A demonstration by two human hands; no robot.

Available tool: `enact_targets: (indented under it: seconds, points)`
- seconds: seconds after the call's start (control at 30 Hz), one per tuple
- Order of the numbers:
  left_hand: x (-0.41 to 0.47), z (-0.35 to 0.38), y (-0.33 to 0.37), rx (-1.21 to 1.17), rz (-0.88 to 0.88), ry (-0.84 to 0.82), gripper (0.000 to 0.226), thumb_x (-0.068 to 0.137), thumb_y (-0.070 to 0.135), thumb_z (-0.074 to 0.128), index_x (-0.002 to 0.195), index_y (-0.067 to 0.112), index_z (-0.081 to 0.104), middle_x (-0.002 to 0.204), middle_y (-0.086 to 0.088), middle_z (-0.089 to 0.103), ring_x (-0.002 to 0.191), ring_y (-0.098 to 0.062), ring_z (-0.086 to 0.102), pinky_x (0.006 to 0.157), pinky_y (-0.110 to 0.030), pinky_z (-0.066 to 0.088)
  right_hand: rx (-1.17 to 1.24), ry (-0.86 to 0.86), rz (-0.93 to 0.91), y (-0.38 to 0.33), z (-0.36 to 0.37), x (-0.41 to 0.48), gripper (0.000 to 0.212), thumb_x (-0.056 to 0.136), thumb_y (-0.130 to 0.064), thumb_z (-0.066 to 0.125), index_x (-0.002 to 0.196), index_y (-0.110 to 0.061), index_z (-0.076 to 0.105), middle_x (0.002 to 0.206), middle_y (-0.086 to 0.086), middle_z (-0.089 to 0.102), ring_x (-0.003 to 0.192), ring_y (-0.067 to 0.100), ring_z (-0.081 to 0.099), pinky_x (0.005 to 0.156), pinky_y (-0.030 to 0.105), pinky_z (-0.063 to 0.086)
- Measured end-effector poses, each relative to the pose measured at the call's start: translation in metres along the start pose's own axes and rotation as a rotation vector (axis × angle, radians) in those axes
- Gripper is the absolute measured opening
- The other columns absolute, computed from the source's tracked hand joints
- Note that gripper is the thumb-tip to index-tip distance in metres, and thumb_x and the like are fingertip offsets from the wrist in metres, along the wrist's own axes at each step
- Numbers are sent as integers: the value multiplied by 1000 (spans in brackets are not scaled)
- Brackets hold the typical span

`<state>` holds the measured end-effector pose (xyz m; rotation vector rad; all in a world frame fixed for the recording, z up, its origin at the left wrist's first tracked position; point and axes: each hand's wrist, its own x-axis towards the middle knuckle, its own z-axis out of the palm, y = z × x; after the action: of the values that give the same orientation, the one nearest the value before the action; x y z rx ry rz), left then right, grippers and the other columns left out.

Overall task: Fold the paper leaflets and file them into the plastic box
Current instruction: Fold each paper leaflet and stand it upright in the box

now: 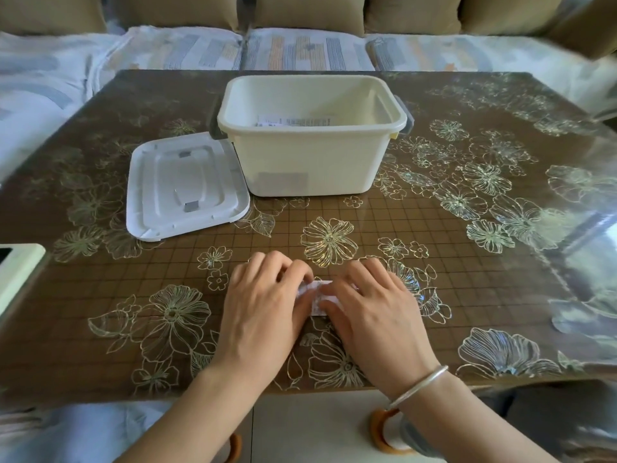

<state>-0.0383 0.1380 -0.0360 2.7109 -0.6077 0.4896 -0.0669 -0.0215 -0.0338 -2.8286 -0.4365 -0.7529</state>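
Currently left hand (263,305) and right hand (370,309) both pinch leaflet (316,293) with curled fingers on near counter (400,212); plastic box (307,162) farther back, uncovered.

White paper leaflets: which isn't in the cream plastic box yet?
The small leaflet on the table, held by the left hand and right hand; the others lie inside the cream box.

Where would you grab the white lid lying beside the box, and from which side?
Probably best to pinch the lid by its raised rim at the near left corner, coming from the left. It lies flat, so only the rim gives purchase, and its right edge sits close beside the plastic box, leaving little room there.
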Motion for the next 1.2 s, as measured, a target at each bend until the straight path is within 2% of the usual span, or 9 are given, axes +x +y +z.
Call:
enact_targets:
  seconds: [0.13,0.23,0.47,0.7,0.9,1.0,1.1,1.13,1.2]
  points:
    - [-1,-2,-1,-8,25,-5,14,90,35,57,93,23,63,93,7,55,87,-18,51,78,-33,37,87,-80,60,3,-1,-2,25,86,-40,49,84,-19,62,95,-4,57,84,21,51,67,33,46]
    - [-8,-5,-10,-14,93,1,6,88,24,63,91,21,67,97,7,57,89,-18,54,84,-36,39,269,-140,83,14,3,4,18,81,-39,62,88,-23,66,95,-7,57,87,17,47,74,31,46]
    - [0,-12,-23,-41,179,-93,8,85,27,65,92,25,66,100,11,57,92,-14,52,90,-35,37,246,-224,-206,37,-1,14,39,81,-56,53,94,-24,69,102,-5,59,93,18,53,76,34,49]
    - [17,-23,-30,-126,209,-243,11,88,29,66,98,29,70,98,18,55,92,-7,49,83,-27,40,-65,-129,-531,27,-12,25,18,96,-16,51,88,-13,67,73,-2,57,62,16,54,55,31,50]
    - [30,-36,-35,-235,159,-376,23,93,21,59,103,36,72,100,25,61,99,2,53,89,-24,45,-148,-239,-276,-9,-4,12,36,83,-8,30,85,-12,66,68,0,58,51,15,53,40,23,32]
    - [49,-53,-41,-257,133,-181,29,91,11,60,102,34,74,102,22,66,99,5,55,91,-23,46,-134,-312,-255,-8,0,15,27,78,-9,41,90,-12,66,76,0,65,58,17,60,42,25,46]
    - [84,-71,-44,-122,128,195,29,86,7,65,109,22,72,109,7,65,106,-12,52,95,-27,39,-30,-310,-153,0,-17,31,16,63,-16,79,70,-22,65,49,-9,55,38,9,46,32,15,28]
    - [98,-76,-45,-66,119,241,32,85,9,67,115,18,69,114,2,64,111,-18,51,98,-30,38,-4,-278,-84,4,-23,35,18,65,-20,82,69,-24,65,45,-9,52,35,8,42,32,14,23]
    - [126,-78,-46,-35,86,166,45,85,16,69,129,16,60,128,-3,59,122,-24,47,106,-35,32,33,-254,32,15,-28,42,8,85,-33,68,79,-28,69,50,-8,57,42,8,51,38,20,37]
